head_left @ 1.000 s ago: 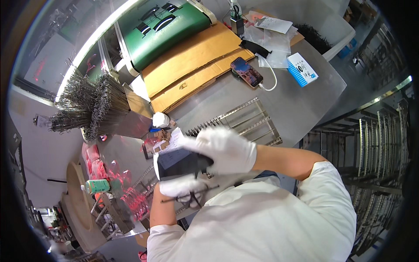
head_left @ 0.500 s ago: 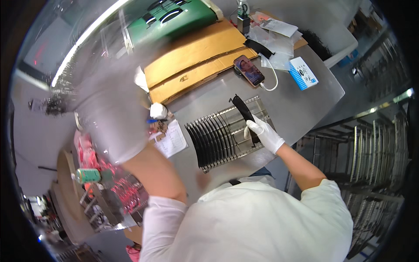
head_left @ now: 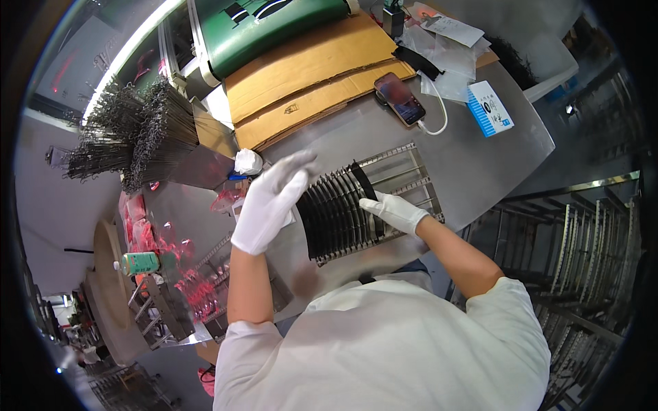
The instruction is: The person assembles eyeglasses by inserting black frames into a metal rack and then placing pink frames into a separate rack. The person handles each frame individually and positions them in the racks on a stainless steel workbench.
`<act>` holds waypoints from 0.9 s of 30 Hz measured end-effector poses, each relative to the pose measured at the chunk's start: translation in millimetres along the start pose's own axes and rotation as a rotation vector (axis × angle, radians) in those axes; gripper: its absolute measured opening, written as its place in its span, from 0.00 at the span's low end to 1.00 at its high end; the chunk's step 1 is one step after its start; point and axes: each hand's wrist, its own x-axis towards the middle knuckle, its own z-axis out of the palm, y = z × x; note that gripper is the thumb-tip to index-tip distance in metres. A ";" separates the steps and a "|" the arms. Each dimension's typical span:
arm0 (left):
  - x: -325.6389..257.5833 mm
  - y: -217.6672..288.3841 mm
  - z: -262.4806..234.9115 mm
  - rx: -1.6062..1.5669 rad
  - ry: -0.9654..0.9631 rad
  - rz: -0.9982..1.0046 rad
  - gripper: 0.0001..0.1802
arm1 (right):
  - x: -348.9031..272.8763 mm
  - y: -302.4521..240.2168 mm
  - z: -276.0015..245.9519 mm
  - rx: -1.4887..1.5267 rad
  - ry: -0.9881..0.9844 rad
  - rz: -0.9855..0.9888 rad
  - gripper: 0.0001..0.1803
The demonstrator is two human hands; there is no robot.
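A metal slotted rack point(head_left: 415, 172) lies on the table in front of me, its left part filled with several black curved strips point(head_left: 329, 218) standing side by side. At the right end of that row, my right hand point(head_left: 396, 211), in a white glove, pinches one black curved strip point(head_left: 363, 179) that stands in or just above the rack. My left hand point(head_left: 269, 203), also gloved in white, hovers left of the row. Its fingers stretch out, somewhat blurred, and I see nothing in them.
Folded cardboard point(head_left: 308, 89) lies behind the rack, with a green conveyor belt point(head_left: 274, 34) beyond. A phone point(head_left: 399, 99) with a white cable and a blue-white card point(head_left: 489, 109) sit at the back right. Bundled wire hooks point(head_left: 147, 130) stand at the left; metal racks point(head_left: 576, 253) at the right.
My left hand has come from the far left toward the rack and its blur has lessened. My right hand has moved left, bringing its strip down against the row.
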 end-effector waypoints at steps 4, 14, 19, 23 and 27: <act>-27.1 -47.2 -16.0 -0.124 0.112 -0.163 0.21 | -8.8 -17.6 -16.8 -0.121 -0.007 0.139 0.35; -58.3 -77.6 -57.6 -0.067 0.386 -0.162 0.19 | -6.2 -12.2 -8.4 -0.135 0.007 0.128 0.38; -60.6 -83.3 -62.2 -0.091 0.390 -0.171 0.19 | -7.2 -29.0 -7.7 -0.444 0.012 0.185 0.45; -56.9 -83.8 -59.0 -0.067 0.368 -0.171 0.20 | -6.2 -40.3 0.6 -0.743 0.136 0.143 0.54; -60.5 -77.0 -64.5 -0.047 0.363 -0.155 0.20 | -7.8 -53.6 -4.0 -0.816 0.267 -0.054 0.55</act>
